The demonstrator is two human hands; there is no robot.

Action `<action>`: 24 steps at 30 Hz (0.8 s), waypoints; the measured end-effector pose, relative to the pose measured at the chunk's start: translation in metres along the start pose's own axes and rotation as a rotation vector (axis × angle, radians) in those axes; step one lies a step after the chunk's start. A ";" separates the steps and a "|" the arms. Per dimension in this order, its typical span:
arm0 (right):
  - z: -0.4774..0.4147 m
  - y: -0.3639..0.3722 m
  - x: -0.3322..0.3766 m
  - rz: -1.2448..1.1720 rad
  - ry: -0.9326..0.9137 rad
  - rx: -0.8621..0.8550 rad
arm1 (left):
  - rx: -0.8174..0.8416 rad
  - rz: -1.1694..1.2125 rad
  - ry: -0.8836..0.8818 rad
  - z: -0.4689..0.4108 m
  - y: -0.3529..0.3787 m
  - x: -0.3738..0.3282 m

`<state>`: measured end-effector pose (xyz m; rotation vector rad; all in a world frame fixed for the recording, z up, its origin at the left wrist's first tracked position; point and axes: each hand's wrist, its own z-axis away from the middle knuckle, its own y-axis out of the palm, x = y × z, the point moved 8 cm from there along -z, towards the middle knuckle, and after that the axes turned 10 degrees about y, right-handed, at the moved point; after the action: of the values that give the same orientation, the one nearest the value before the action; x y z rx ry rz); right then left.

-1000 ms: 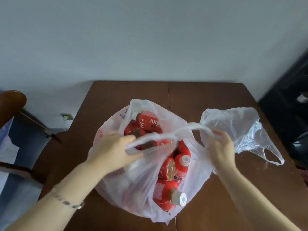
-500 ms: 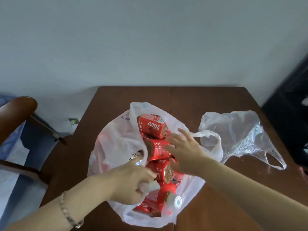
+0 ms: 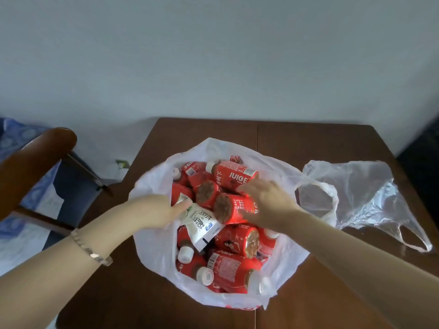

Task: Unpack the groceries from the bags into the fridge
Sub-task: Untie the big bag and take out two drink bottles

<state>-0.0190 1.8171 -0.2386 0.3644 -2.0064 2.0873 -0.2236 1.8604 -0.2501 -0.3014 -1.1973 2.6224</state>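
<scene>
A white plastic bag (image 3: 152,236) sits open in the lower middle of the frame, spread wide on the brown wooden table (image 3: 308,141) and crammed with red juice bottles (image 3: 237,241) lying every which way, white caps and brown bottoms showing. One near the top of the pile reads JUICE on its label (image 3: 235,178).

My right hand (image 3: 266,200) curls over a red bottle (image 3: 234,208) at the middle of the pile, fingers bent around its side and touching it; how firmly I have it I cannot tell. My left hand (image 3: 154,210) reaches in from the left, thumb and fingers pressed against a white pouch (image 3: 199,222) with printed characters; whether they close on it is unclear. A bracelet (image 3: 91,249) circles my left wrist.

To the right, a clear plastic bag (image 3: 365,193) lies crumpled on the table. A pale wall (image 3: 213,55) fills the upper frame; a wooden chair (image 3: 31,160) stands at left.
</scene>
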 end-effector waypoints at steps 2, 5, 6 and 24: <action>-0.003 0.038 0.018 0.200 -0.022 0.204 | -0.195 -0.153 0.082 0.005 -0.030 -0.023; -0.019 0.064 0.030 0.367 -0.066 0.122 | -0.376 -0.346 0.140 0.008 -0.057 -0.052; -0.023 0.062 0.032 0.354 -0.065 0.051 | -0.396 -0.402 0.119 0.007 -0.063 -0.059; 0.077 0.005 -0.116 -1.357 0.971 -0.172 | -0.173 -0.125 0.503 -0.105 -0.056 -0.102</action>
<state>0.0907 1.7408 -0.2783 0.3842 -0.8306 0.8759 -0.0898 1.9398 -0.2665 -0.8309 -1.2094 2.1521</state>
